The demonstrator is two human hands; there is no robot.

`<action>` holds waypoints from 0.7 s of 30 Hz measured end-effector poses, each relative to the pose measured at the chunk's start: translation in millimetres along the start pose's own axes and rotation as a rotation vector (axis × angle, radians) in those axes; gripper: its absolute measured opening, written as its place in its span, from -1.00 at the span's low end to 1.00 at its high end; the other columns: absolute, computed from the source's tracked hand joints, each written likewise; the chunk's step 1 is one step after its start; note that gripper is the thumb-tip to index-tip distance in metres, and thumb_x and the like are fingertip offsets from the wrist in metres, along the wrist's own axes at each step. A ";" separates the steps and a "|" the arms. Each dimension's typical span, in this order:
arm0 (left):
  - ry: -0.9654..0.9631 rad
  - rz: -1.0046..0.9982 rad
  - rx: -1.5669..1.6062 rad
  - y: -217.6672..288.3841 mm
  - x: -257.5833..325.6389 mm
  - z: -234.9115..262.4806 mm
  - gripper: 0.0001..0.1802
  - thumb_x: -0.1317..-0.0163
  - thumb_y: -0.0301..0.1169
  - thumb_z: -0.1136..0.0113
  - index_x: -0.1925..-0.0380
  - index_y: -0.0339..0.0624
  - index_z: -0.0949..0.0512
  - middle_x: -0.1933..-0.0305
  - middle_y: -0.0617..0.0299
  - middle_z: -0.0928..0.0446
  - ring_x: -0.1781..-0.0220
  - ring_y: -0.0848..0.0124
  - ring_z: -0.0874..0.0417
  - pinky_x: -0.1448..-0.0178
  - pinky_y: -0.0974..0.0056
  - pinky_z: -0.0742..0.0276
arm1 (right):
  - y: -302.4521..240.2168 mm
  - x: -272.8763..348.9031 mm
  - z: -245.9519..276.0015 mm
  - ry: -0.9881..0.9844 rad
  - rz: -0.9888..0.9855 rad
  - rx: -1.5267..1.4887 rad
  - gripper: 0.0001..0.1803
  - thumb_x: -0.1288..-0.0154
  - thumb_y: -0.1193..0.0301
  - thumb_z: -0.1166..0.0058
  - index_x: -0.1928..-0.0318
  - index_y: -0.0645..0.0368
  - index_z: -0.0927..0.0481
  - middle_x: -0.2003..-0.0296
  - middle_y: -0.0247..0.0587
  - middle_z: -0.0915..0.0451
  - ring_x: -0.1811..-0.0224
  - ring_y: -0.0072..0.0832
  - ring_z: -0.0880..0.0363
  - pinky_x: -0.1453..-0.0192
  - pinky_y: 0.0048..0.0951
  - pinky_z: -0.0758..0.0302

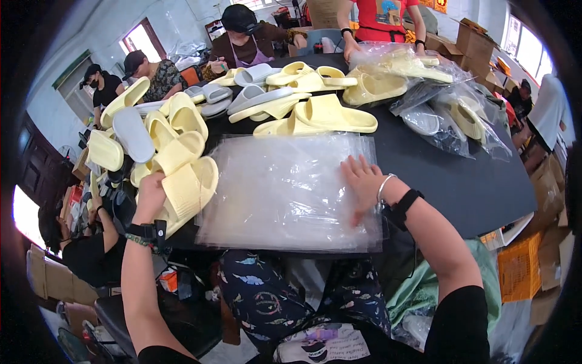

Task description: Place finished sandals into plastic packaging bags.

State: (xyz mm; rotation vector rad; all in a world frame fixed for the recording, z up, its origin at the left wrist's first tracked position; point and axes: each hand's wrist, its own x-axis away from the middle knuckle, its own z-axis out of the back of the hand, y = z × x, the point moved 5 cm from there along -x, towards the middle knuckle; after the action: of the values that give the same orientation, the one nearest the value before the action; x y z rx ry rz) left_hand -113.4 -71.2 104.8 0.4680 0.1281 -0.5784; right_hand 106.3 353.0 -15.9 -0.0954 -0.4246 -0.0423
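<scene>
My left hand (151, 198) is closed on a pale yellow slide sandal (185, 191) at the table's left edge; its fingertips are partly hidden behind the sandal. A stack of clear plastic bags (279, 188) lies flat in front of me. On the right side of that stack rests my right hand (364, 185), palm down with fingers spread. Just beyond the bags is a pair of yellow slides (330, 115). More loose yellow slides and a grey slide (133, 134) are heaped beside and above my left hand.
Bagged slides (424, 121) are piled at the far right of the dark table (467, 194). Across it, a person in a red shirt (382, 21) handles bags. Other people sit along the left. An orange crate (518, 267) and cardboard boxes (476, 45) stand to the right.
</scene>
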 end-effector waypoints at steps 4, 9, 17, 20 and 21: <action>0.189 0.026 -0.072 -2.3 4.5 33.9 -0.75 -0.12 -0.42 -0.27 0.22 -0.31 -0.68 0.46 -0.06 -0.65 0.40 0.24 -0.71 0.24 0.26 -0.52 | 1.8 15.4 11.5 0.115 -0.059 -0.017 0.59 0.35 -0.20 -0.50 -0.51 0.26 0.28 -0.51 0.24 0.37 -0.56 0.16 0.52 -0.53 0.21 0.26; 0.525 0.050 -0.318 45.5 13.7 98.9 -0.78 -0.12 -0.45 -0.18 0.25 -0.34 -0.63 0.34 -0.15 -0.63 0.30 0.04 -0.69 0.20 0.16 -0.51 | -25.2 30.6 8.0 0.317 0.118 -0.178 0.36 0.05 -0.28 -0.29 -0.52 0.20 0.19 -0.51 0.26 0.33 -0.57 0.16 0.48 -0.53 0.20 0.23; 0.628 -0.205 -0.418 185.0 13.4 112.5 -0.78 -0.06 -0.47 -0.09 0.31 -0.36 -0.59 0.33 -0.20 -0.58 0.25 -0.09 -0.62 0.20 0.08 -0.48 | -37.8 28.6 -32.4 0.154 0.160 -0.010 0.23 -0.08 -0.46 0.03 -0.52 0.12 0.09 -0.51 0.22 0.22 -0.57 0.11 0.31 -0.54 0.17 0.19; 0.388 -0.496 -0.182 235.6 1.4 57.2 -0.80 0.06 -0.48 -0.06 0.42 -0.36 -0.57 0.36 -0.21 -0.55 0.27 -0.14 -0.58 0.21 0.03 -0.46 | -41.2 24.3 -31.3 0.170 0.181 0.007 0.26 -0.05 -0.46 -0.01 -0.51 0.15 0.06 -0.50 0.24 0.20 -0.57 0.13 0.30 -0.53 0.18 0.19; 0.338 -0.531 -0.027 246.0 -4.7 19.6 -0.82 0.09 -0.45 -0.08 0.48 -0.34 -0.55 0.41 -0.18 -0.53 0.30 -0.16 -0.56 0.23 -0.03 -0.44 | -36.7 23.5 -35.0 0.187 0.134 -0.003 0.27 -0.03 -0.45 -0.03 -0.51 0.16 0.05 -0.50 0.25 0.17 -0.57 0.14 0.29 -0.53 0.18 0.18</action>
State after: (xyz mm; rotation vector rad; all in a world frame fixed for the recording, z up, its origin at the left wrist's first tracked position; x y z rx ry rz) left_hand 18.7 103.1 219.2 0.5048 0.5939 -1.0125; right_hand 139.7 312.5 -34.9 -0.1214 -0.2307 0.0801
